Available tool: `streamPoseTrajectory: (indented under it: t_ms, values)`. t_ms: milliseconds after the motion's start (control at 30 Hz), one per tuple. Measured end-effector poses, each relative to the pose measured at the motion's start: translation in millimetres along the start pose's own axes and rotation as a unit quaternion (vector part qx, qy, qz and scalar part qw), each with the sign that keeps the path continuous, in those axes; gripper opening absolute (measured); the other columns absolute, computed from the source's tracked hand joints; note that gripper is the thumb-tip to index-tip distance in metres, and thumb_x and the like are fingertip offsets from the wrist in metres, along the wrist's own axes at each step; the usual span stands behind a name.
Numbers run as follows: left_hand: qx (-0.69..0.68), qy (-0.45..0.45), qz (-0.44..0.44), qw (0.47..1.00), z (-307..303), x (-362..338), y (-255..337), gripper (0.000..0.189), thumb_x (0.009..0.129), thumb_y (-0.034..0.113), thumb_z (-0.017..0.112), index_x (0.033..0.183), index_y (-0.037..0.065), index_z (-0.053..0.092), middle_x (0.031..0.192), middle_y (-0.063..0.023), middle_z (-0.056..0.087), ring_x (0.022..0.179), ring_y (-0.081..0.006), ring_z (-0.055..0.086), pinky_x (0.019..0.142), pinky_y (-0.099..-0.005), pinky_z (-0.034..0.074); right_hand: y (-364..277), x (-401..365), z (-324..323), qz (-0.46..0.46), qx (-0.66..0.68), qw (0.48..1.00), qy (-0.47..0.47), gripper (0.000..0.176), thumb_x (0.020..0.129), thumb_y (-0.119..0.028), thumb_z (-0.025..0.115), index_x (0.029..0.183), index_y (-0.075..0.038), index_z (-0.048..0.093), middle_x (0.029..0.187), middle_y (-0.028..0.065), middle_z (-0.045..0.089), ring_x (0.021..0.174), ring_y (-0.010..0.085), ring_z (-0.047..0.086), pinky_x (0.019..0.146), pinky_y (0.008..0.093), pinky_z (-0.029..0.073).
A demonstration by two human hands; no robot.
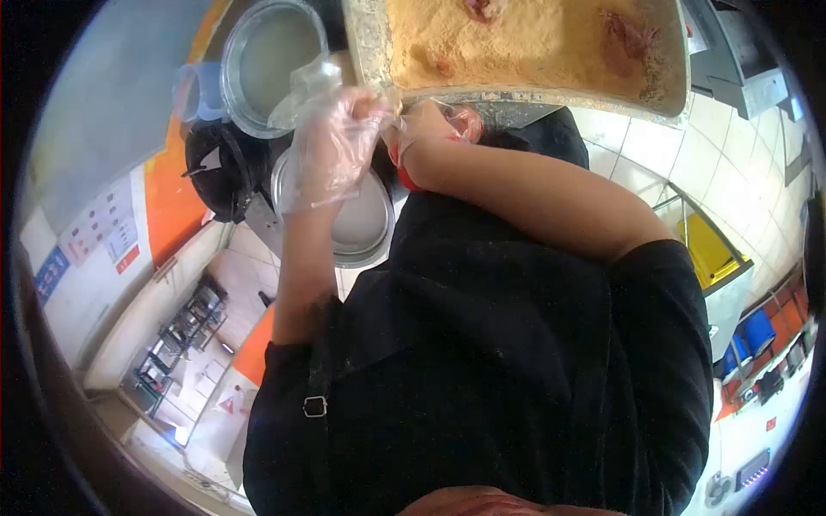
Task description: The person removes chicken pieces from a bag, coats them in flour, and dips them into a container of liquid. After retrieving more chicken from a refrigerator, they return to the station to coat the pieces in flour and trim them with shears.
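Skipping past a blue jug (198,90) and two round metal pans at the far left, the upper pan (271,60) beside the jug and the lower pan (366,224) under the forearm, both looking bare inside. Wearing a loose clear glove (314,185) on the left hand (335,142) already, so judging that side as done. Pressing that hand up against the right hand (434,129) just below the near rim of the tray (551,97), fingers bent toward the right wrist, where a red band (404,172) is showing. Not being able to tell whether those fingers are pinching anything or only resting there. Curling the right hand in at the rim, with a glint of clear film over the knuckles (probably a second glove, though too blurred to be sure). Not being able to tell either whether it is closed on anything.

Looking rightward into the tray: tan crumb (516,47) filling it, with reddish pieces (628,39) lying in the crumb and showing bare red on top. Judging the coating as only partly done, with both hands outside the crumb, at the tray's near edge.
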State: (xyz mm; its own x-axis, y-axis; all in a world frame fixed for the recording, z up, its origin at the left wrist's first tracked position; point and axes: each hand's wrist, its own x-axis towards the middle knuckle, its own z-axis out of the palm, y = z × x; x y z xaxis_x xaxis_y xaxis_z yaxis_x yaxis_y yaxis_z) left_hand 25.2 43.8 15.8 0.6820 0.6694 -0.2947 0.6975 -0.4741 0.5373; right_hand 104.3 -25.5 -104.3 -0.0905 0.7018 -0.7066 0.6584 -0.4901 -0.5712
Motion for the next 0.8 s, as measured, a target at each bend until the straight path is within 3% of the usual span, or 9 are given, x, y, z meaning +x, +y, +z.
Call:
streamPoseTrajectory:
  t_ms: [33, 133, 233, 267, 400, 500, 567, 700, 800]
  values:
    - [-0.004, 0.006, -0.003, 1.0, 5.6, -9.2, -8.2, 0.028, 0.094, 0.007, 0.075, 0.121, -0.001, 0.069, 0.096, -0.0113, 0.075, 0.095, -0.0192, 0.072, 0.083, -0.033, 0.058, -4.1, -5.2, -2.3, 0.042, 0.035, 0.998, 0.009, 0.019, 0.087, -0.027, 0.072, 0.102, -0.02, 0.081, 0.099, 0.0077, 0.079, 0.089, 0.0221, 0.077, 0.071, 0.0372, 0.06]
    - [-0.133, -0.01, -0.066, 0.989, 33.9, -44.3, -39.1, 0.04, 0.097, 0.016, 0.074, 0.132, 0.001, 0.061, 0.096, -0.0108, 0.07, 0.091, -0.0197, 0.071, 0.079, -0.0308, 0.058, -9.9, -33.9, -22.1, -0.123, -0.242, 0.96, 0.067, 0.029, 0.097, -0.037, 0.064, 0.116, -0.019, 0.074, 0.115, 0.0015, 0.074, 0.107, 0.0185, 0.072, 0.082, 0.0397, 0.055]
    - [-0.239, 0.001, -0.18, 0.954, 38.5, -60.6, 1.3, 0.042, 0.098, 0.025, 0.075, 0.129, 0.001, 0.061, 0.1, -0.0111, 0.069, 0.086, -0.0181, 0.069, 0.076, -0.0286, 0.057, 1.0, -49.0, -20.9, -0.257, -0.092, 0.946, 0.173, 0.015, 0.094, -0.022, 0.065, 0.098, -0.016, 0.078, 0.102, 0.0051, 0.077, 0.096, 0.0233, 0.074, 0.068, 0.0396, 0.058]
    - [-0.24, 0.03, -0.149, 0.959, 56.7, -63.7, -20.4, 0.042, 0.096, 0.027, 0.077, 0.125, 0.0, 0.062, 0.101, -0.0101, 0.069, 0.087, -0.0166, 0.068, 0.074, -0.0281, 0.057, -7.9, -47.1, -23.4, -0.166, -0.134, 0.971, 0.11, 0.014, 0.091, -0.024, 0.068, 0.098, -0.017, 0.078, 0.101, 0.0056, 0.077, 0.095, 0.0253, 0.074, 0.07, 0.0407, 0.058]
    - [-0.301, 0.024, -0.166, 0.939, 70.0, -70.7, -29.2, 0.038, 0.098, 0.027, 0.075, 0.123, 0.001, 0.063, 0.099, -0.0094, 0.07, 0.087, -0.0156, 0.068, 0.073, -0.029, 0.057, -3.3, -54.4, -21.2, -0.173, -0.224, 0.954, 0.101, 0.016, 0.09, -0.032, 0.07, 0.098, -0.021, 0.078, 0.1, 0.0038, 0.077, 0.094, 0.0251, 0.074, 0.07, 0.0408, 0.057]
    - [-0.332, 0.016, -0.169, 0.928, 56.2, -74.8, -12.3, 0.031, 0.1, 0.025, 0.072, 0.119, 0.002, 0.064, 0.094, -0.0087, 0.071, 0.085, -0.0147, 0.069, 0.073, -0.0296, 0.058, -25.2, -86.8, -34.7, -0.029, -0.104, 0.985, 0.131, 0.019, 0.088, -0.037, 0.071, 0.097, -0.022, 0.078, 0.098, 0.003, 0.077, 0.092, 0.0265, 0.073, 0.077, 0.0409, 0.057]
    - [-0.312, -0.005, -0.188, 0.931, 45.0, -76.3, -5.1, 0.025, 0.1, 0.021, 0.07, 0.115, 0.002, 0.065, 0.09, -0.0083, 0.071, 0.085, -0.0151, 0.069, 0.074, -0.0313, 0.058, -18.3, -60.0, -22.6, 0.028, -0.18, 0.983, 0.004, 0.025, 0.086, -0.031, 0.076, 0.109, -0.019, 0.078, 0.111, 0.0037, 0.077, 0.106, 0.0269, 0.073, 0.084, 0.0438, 0.056]
    - [-0.253, 0.009, -0.135, 0.958, 53.3, -78.3, -25.0, 0.022, 0.099, 0.02, 0.071, 0.111, 0.001, 0.066, 0.093, -0.0083, 0.071, 0.086, -0.0152, 0.069, 0.076, -0.0326, 0.058, -13.7, -84.9, -33.2, -0.068, -0.26, 0.963, 0.023, 0.016, 0.092, -0.028, 0.068, 0.099, -0.018, 0.078, 0.097, 0.0083, 0.076, 0.095, 0.0315, 0.072, 0.093, 0.0415, 0.052]
    - [-0.24, 0.103, -0.062, 0.963, 70.0, -77.9, -36.3, 0.025, 0.088, 0.013, 0.076, 0.105, -0.001, 0.066, 0.083, -0.0177, 0.073, 0.076, -0.0299, 0.073, 0.071, -0.0418, 0.056, -3.4, -95.9, -36.7, -0.147, -0.29, 0.939, 0.108, 0.02, 0.095, -0.025, 0.061, 0.102, -0.015, 0.077, 0.095, 0.0105, 0.074, 0.098, 0.0305, 0.071, 0.094, 0.0383, 0.05]
